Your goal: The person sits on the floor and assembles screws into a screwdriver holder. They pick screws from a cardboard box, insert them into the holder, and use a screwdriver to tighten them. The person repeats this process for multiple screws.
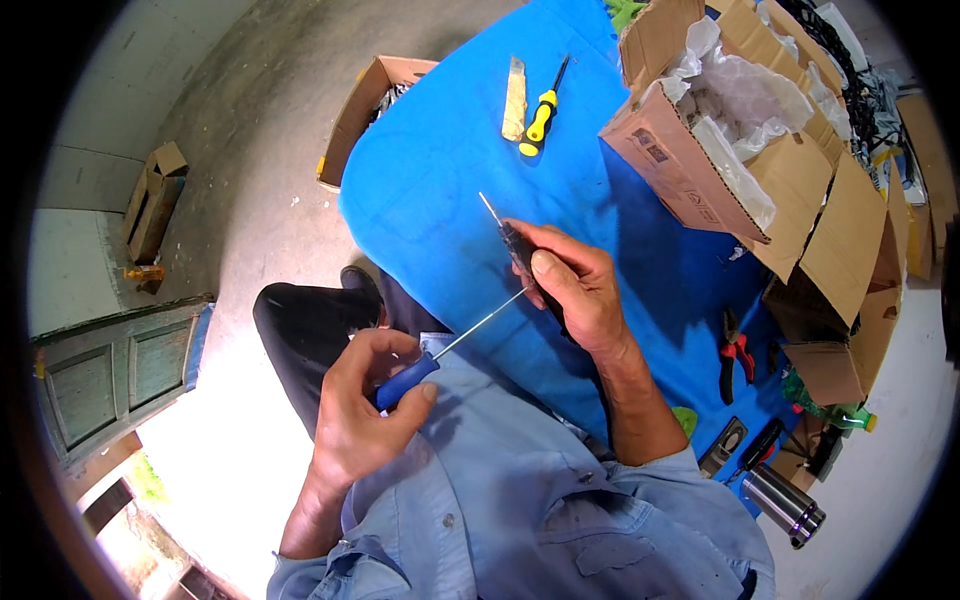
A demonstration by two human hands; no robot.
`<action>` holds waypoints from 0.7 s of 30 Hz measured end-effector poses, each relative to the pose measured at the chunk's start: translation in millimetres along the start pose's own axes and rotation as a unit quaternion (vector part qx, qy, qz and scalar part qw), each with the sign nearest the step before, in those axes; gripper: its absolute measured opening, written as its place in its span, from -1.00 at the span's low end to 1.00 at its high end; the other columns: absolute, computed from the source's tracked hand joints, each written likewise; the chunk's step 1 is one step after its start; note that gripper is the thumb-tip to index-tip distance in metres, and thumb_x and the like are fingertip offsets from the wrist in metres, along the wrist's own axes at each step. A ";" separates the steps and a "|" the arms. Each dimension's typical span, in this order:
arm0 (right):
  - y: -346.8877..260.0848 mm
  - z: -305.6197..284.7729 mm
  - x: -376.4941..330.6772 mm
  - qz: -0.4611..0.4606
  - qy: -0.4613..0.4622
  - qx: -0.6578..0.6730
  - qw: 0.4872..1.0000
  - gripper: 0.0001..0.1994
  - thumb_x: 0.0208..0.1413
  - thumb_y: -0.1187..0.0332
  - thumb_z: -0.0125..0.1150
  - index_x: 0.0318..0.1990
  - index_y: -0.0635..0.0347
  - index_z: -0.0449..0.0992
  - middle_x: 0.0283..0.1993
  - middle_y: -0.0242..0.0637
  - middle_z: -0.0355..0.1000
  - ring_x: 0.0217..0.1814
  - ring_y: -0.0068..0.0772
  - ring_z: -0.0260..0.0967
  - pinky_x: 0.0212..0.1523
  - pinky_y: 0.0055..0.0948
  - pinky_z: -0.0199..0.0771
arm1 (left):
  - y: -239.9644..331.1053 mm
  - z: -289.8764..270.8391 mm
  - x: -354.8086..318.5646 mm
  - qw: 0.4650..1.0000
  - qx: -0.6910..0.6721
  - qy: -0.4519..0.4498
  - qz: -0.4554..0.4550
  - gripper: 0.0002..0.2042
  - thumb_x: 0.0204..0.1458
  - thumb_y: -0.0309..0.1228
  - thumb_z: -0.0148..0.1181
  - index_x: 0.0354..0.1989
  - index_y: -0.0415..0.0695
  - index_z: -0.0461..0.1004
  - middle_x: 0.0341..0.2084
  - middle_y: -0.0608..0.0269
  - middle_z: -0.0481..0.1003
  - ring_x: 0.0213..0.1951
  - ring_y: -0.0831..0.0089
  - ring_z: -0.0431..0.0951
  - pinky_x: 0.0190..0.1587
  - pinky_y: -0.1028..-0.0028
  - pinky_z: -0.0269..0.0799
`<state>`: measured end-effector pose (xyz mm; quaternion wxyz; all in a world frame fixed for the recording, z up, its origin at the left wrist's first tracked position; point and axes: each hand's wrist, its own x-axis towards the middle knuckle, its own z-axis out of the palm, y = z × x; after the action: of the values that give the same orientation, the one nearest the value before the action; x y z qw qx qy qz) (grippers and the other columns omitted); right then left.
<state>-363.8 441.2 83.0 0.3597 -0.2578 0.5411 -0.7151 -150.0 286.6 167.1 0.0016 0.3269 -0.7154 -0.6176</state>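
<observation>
My left hand (355, 415) is closed around the handle of a blue screwdriver (406, 384). Its thin metal shaft slants up to the right, and the tip reaches the black tool in my right hand; whether they touch I cannot tell. My right hand (580, 285) grips that slim black-handled tool (513, 243), from which a thin metal rod points up and to the left. The lower part of its body is hidden by my fingers. Both hands are above my lap, beside the edge of the blue-covered table (450, 130).
On the cloth lie a yellow-and-black screwdriver (541, 118), a tape-wrapped blade-like strip (514, 100) and red-and-black pliers (735, 358). An open carton (680, 165) with plastic lining stands at the right. A metal flask (785, 503) is at lower right. Another carton (345, 130) sits beyond the table's left edge.
</observation>
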 end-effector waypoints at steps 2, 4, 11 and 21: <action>-0.7 0.5 0.1 0.006 0.000 0.000 1.000 -0.61 0.40 0.45 0.04 0.30 0.39 0.48 -0.26 -0.41 0.38 -0.39 -0.70 0.24 -0.41 -0.62 0.24 | -2.6 0.6 -2.1 0.999 0.025 0.007 0.030 -0.65 0.00 -0.56 0.31 0.00 -0.28 0.45 -0.21 0.19 0.49 -0.18 0.49 0.54 -0.02 0.46 0.48; -0.8 0.3 0.0 0.006 -0.001 0.002 1.000 -0.61 0.40 0.46 0.04 0.30 0.39 0.48 -0.25 -0.40 0.38 -0.39 -0.70 0.24 -0.41 -0.61 0.25 | -9.5 0.1 -3.4 0.995 0.062 0.011 0.075 -0.66 -0.04 -0.60 0.29 -0.04 -0.28 0.47 -0.22 0.17 0.50 -0.19 0.45 0.55 -0.04 0.44 0.50; -0.2 0.3 -0.2 0.009 0.008 0.007 1.000 -0.62 0.39 0.49 0.02 0.30 0.39 0.48 -0.25 -0.39 0.38 -0.42 -0.69 0.24 -0.43 -0.61 0.25 | -12.9 0.2 -3.4 0.955 0.197 0.034 0.221 -0.72 0.01 -0.67 0.30 -0.07 -0.30 0.54 -0.19 0.00 0.55 -0.19 0.23 0.61 -0.12 0.33 0.56; -1.1 1.1 -1.3 0.020 0.016 0.010 1.000 -0.61 0.38 0.50 0.03 0.30 0.38 0.48 -0.23 -0.40 0.40 -0.41 -0.70 0.24 -0.42 -0.62 0.24 | -11.0 7.4 -4.5 0.895 0.328 0.067 0.295 -0.71 0.06 -0.66 0.36 -0.01 -0.33 0.55 -0.30 -0.04 0.58 -0.32 0.09 0.65 -0.29 0.32 0.59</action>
<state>-362.4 441.7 84.4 0.3678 -0.2313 0.5452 -0.7169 -144.4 295.0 157.4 0.1243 0.1232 -0.9391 -0.2957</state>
